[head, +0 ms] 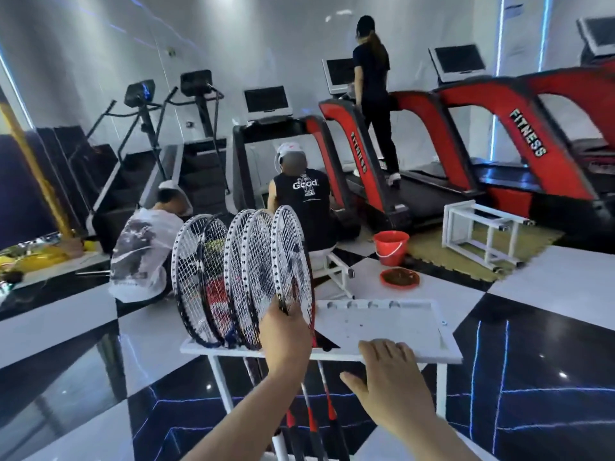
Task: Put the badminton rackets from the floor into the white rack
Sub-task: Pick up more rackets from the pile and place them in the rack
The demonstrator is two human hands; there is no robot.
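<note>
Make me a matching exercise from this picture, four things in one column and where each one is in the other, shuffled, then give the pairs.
1. left hand
2. right hand
3. red bucket
4. overturned white stool

A. on the mat by the treadmills
B. on the rightmost racket's frame
C. on the floor beyond the rack
D. on the white rack's front edge

Pairs: 1-B, 2-D, 3-C, 4-A

Left hand [287, 331] clasped, right hand [392, 371] flat.
</note>
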